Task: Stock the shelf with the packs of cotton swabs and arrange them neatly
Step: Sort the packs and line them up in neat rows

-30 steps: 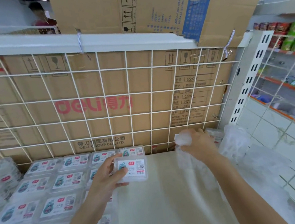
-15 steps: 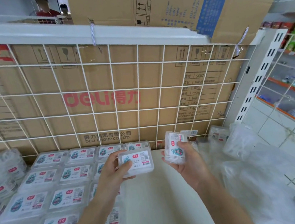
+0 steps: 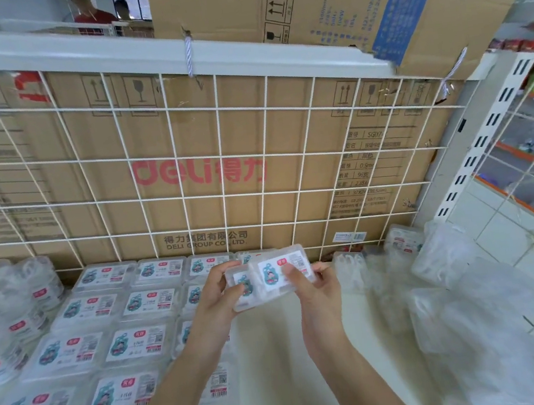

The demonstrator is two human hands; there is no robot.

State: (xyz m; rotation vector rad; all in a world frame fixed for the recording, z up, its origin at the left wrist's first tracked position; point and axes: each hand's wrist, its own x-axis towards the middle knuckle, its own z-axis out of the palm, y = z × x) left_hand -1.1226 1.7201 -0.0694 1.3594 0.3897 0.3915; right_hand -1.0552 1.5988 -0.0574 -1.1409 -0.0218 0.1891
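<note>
Two clear packs of cotton swabs meet above the middle of the white shelf (image 3: 277, 352). My left hand (image 3: 218, 297) grips the left pack (image 3: 242, 287) by its near end. My right hand (image 3: 316, 288) holds the right pack (image 3: 279, 270), thumb on its label, and this pack overlaps the left one. Rows of the same labelled packs (image 3: 131, 343) lie flat over the shelf's left half, with several more along the back.
A white wire grid (image 3: 187, 165) backs the shelf, with brown cartons behind and on top. Crumpled clear plastic wrap with loose packs (image 3: 453, 280) fills the right side. Bagged packs (image 3: 10, 318) pile at far left. A slotted upright (image 3: 480, 142) stands at right.
My right hand came out of the plastic wrap with a pack and moved left to my left hand's pack. The two packs now overlap. My head tilted upward a little.
</note>
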